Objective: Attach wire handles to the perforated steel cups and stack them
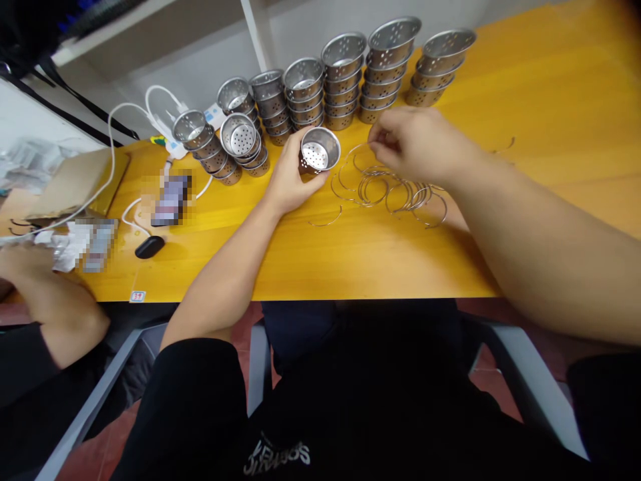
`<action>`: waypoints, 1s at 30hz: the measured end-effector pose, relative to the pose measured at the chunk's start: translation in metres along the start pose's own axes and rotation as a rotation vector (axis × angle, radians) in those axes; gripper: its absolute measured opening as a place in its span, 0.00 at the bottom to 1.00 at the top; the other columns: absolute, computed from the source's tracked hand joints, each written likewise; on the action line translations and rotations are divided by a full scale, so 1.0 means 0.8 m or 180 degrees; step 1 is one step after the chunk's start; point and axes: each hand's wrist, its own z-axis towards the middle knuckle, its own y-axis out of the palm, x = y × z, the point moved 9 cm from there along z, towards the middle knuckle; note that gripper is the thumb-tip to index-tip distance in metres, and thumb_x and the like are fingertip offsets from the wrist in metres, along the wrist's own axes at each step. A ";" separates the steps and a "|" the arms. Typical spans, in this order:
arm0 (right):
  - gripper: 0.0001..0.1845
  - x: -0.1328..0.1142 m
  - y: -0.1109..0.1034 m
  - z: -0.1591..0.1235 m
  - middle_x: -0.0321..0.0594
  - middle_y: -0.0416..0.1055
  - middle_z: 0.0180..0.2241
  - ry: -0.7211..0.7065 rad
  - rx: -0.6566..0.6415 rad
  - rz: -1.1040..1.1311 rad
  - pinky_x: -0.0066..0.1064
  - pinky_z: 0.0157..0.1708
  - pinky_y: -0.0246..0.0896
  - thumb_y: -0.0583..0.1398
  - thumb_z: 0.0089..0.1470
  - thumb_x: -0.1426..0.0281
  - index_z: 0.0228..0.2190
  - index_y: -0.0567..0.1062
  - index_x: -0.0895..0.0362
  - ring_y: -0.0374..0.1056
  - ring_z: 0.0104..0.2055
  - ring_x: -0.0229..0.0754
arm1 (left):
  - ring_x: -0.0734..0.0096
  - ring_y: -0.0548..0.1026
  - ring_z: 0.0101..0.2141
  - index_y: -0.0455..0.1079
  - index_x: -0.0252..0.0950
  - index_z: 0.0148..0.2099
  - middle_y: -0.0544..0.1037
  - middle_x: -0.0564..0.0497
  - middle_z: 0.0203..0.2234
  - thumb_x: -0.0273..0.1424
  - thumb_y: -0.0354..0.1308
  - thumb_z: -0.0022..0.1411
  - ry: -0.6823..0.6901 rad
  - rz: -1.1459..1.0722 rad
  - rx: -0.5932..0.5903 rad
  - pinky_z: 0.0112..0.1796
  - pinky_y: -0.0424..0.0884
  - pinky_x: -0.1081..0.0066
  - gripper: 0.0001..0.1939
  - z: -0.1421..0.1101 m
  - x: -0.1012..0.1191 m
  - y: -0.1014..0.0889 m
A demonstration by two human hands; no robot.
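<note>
My left hand (290, 177) is wrapped round a perforated metal cup (320, 150), its open mouth tilted toward me. Over a loose pile of thin metal wire rings (373, 187), my right hand (403, 143) has its fingers pinched together. A thin wire curves away from those fingertips toward the pile, though whether they grip it is hard to make out. One curved wire piece (328, 220) lies apart, in front of the held cup. Behind both hands stand several stacks of similar perforated cups (343, 87).
A phone (171, 200), a black mouse-like object (149, 247), white cables (113, 133) and a power strip (213, 117) lie to the left. Farther left are a cardboard box (75, 184) and a co-worker's arm (65, 304). The yellow table's front edge (350, 297) runs before me.
</note>
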 end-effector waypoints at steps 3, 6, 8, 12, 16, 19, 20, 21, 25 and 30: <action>0.13 -0.003 -0.004 -0.003 0.63 0.88 0.58 0.0004 0.0147 0.0199 0.48 0.69 0.79 0.59 0.78 0.73 0.55 0.82 0.53 0.83 0.59 0.61 | 0.31 0.76 0.85 0.59 0.45 0.89 0.75 0.29 0.85 0.59 0.74 0.79 0.0017 0.0009 -0.0020 0.90 0.67 0.33 0.51 -0.001 -0.001 0.001; 0.19 -0.005 -0.008 -0.005 0.61 0.88 0.59 -0.0017 0.0270 0.0334 0.49 0.68 0.81 0.59 0.77 0.72 0.61 0.84 0.54 0.85 0.57 0.61 | 0.29 0.76 0.86 0.58 0.45 0.90 0.75 0.28 0.85 0.57 0.73 0.80 -0.0068 0.0031 -0.0091 0.91 0.66 0.31 0.50 -0.002 0.000 0.002; 0.26 -0.006 -0.009 -0.006 0.61 0.88 0.60 -0.0064 0.0291 0.0339 0.50 0.70 0.81 0.58 0.78 0.72 0.69 0.84 0.55 0.85 0.59 0.62 | 0.30 0.77 0.85 0.59 0.46 0.90 0.76 0.29 0.84 0.57 0.74 0.81 -0.0057 0.0015 -0.0028 0.91 0.66 0.31 0.49 -0.002 0.002 0.000; 0.26 -0.002 -0.006 -0.005 0.62 0.88 0.60 -0.0027 0.0352 0.0250 0.50 0.72 0.79 0.58 0.80 0.70 0.68 0.88 0.57 0.85 0.61 0.63 | 0.34 0.80 0.83 0.59 0.49 0.90 0.78 0.32 0.84 0.62 0.72 0.83 0.0107 -0.0020 0.0046 0.89 0.72 0.33 0.49 -0.001 0.009 -0.002; 0.18 0.015 0.005 -0.002 0.55 0.91 0.52 0.0282 0.0448 0.0852 0.47 0.57 0.82 0.62 0.84 0.58 0.59 0.88 0.53 0.85 0.49 0.58 | 0.35 0.81 0.83 0.54 0.50 0.93 0.77 0.32 0.84 0.64 0.68 0.85 0.0192 -0.0001 -0.0028 0.88 0.73 0.32 0.51 -0.002 0.009 0.000; 0.28 0.015 0.013 -0.002 0.53 0.90 0.48 0.0303 0.0481 0.1182 0.49 0.49 0.82 0.62 0.84 0.44 0.61 0.87 0.52 0.82 0.42 0.56 | 0.35 0.80 0.82 0.53 0.50 0.93 0.77 0.33 0.84 0.62 0.67 0.85 0.0216 -0.0024 0.0020 0.89 0.71 0.33 0.50 -0.004 0.001 -0.001; 0.32 0.012 0.014 -0.002 0.53 0.89 0.48 0.0262 0.0466 0.1174 0.51 0.49 0.83 0.61 0.84 0.40 0.64 0.86 0.51 0.82 0.42 0.58 | 0.35 0.80 0.82 0.53 0.50 0.93 0.76 0.33 0.83 0.62 0.67 0.84 0.0206 -0.0036 0.0055 0.88 0.71 0.33 0.50 -0.004 -0.002 -0.001; 0.35 0.008 0.015 -0.004 0.53 0.89 0.48 0.0240 0.0449 0.1133 0.54 0.49 0.84 0.60 0.84 0.37 0.67 0.85 0.50 0.82 0.43 0.60 | 0.35 0.79 0.82 0.54 0.51 0.92 0.76 0.33 0.83 0.62 0.68 0.84 0.0185 -0.0045 0.0087 0.88 0.71 0.33 0.49 -0.004 -0.006 -0.001; 0.41 -0.002 0.015 -0.009 0.49 0.91 0.51 0.0329 0.0311 0.0865 0.64 0.55 0.84 0.53 0.83 0.31 0.77 0.81 0.39 0.82 0.49 0.67 | 0.31 0.77 0.81 0.62 0.53 0.88 0.75 0.35 0.81 0.66 0.75 0.78 0.0119 -0.0014 0.0188 0.87 0.71 0.29 0.51 -0.002 -0.017 -0.002; 0.46 -0.002 0.009 -0.008 0.51 0.91 0.50 0.0421 0.0493 0.0858 0.68 0.54 0.84 0.49 0.82 0.28 0.77 0.82 0.39 0.82 0.48 0.69 | 0.28 0.75 0.82 0.67 0.55 0.84 0.75 0.37 0.78 0.73 0.80 0.70 0.0137 0.0036 0.0310 0.87 0.71 0.27 0.55 0.003 -0.021 -0.007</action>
